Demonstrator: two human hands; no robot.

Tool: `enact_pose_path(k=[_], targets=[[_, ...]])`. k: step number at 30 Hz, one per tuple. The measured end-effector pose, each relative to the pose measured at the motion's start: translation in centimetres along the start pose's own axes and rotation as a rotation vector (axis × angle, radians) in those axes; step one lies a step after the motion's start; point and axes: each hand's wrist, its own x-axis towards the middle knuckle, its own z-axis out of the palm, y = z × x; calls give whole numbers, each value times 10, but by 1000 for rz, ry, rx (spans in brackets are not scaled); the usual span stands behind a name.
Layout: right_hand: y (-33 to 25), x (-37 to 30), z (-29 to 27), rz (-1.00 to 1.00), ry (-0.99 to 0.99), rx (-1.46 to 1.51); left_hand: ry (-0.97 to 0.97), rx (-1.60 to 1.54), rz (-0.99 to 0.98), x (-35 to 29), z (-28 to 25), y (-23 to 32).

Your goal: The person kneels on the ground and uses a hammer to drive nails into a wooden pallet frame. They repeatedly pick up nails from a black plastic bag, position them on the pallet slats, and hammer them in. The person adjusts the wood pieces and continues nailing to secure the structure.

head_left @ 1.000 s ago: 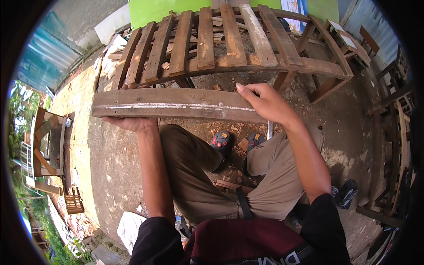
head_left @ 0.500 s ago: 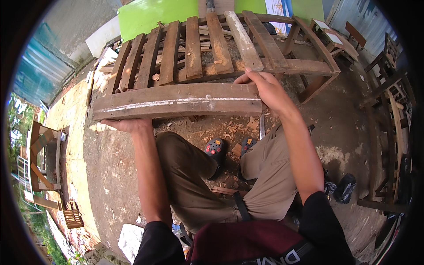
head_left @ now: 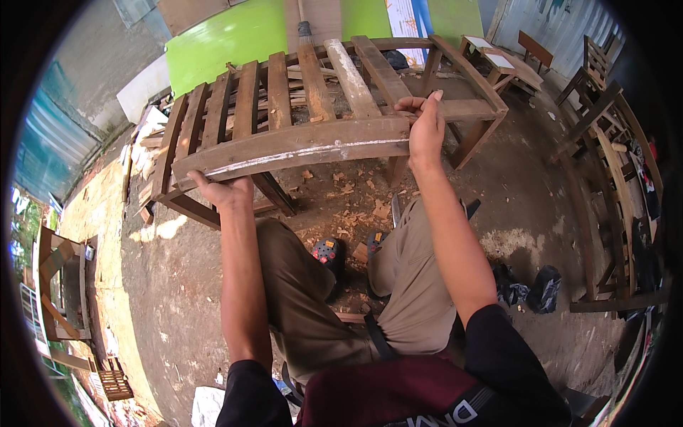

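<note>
A brown wooden plank (head_left: 299, 146) with a white streak along its face spans both my hands. My left hand (head_left: 224, 192) supports its left end from beneath, thumb over the front face. At the opposite end, my right hand (head_left: 427, 135) is closed at the plank's tip, its thumb pointing up and some fingers behind the wood. Right behind the plank stands a slatted wooden frame (head_left: 245, 99) on legs, its near edge partly covered by the plank. Whether the two touch, I cannot tell. One slat (head_left: 352, 78) has a pale, whitish surface.
Wood chips (head_left: 345, 213) litter the ground around my feet, and a narrow metal blade (head_left: 395, 211) is by my right leg. Black plastic bags (head_left: 544, 288) lie at right. Wooden furniture frames (head_left: 619, 185) line the right side; a green panel (head_left: 228, 46) stands behind.
The plank has moved away from me, up against or close to the slatted frame's near edge. My right thumb has lifted, and the whole view has shifted slightly.
</note>
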Motion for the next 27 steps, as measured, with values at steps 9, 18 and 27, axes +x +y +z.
enact_pose_path(k=[9, 18, 27], targets=[[-14, -45, -13, -77, -301, -21, 51, -78, 18, -16, -2, 11], [-12, -36, -22, 59, -288, 104, -43, -176, -38, -16, -12, 15], [-10, -39, -15, 57, -312, 85, -90, -155, -27, -11, -15, 20]])
